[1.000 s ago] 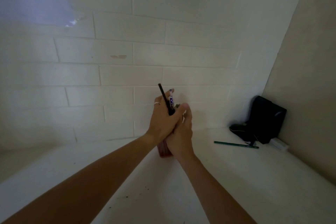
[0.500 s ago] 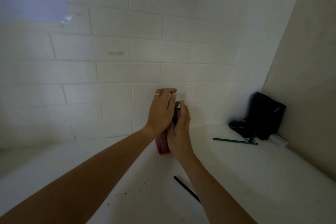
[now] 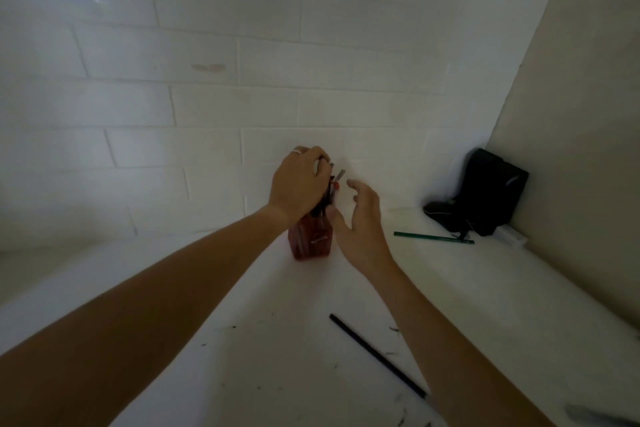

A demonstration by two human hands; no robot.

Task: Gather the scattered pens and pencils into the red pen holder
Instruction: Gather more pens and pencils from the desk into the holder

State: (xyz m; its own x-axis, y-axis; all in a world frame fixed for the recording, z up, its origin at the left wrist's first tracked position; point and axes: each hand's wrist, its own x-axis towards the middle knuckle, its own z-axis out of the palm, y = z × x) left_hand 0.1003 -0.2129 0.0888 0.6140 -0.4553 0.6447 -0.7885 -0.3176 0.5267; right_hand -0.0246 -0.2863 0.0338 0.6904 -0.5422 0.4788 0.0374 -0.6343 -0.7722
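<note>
The red pen holder (image 3: 311, 239) stands upright on the white table near the brick wall, with several pens (image 3: 335, 180) sticking out of its top. My left hand (image 3: 298, 184) is curled over the tops of those pens and grips them. My right hand (image 3: 362, 222) hovers just right of the holder with fingers spread and holds nothing. A black pencil (image 3: 374, 354) lies on the table under my right forearm. A green pencil (image 3: 433, 237) lies to the right.
A black pouch (image 3: 485, 191) leans in the right corner against the beige side wall, with a small white object (image 3: 510, 236) beside it. A grey object (image 3: 595, 414) lies at the bottom right edge. Small dark specks dot the near table (image 3: 242, 357).
My right hand has let go of the pens and moved away to the right, fingers spread. The left hand stays gripping the pens. The black pencil dropped onto the table earlier and lies there.
</note>
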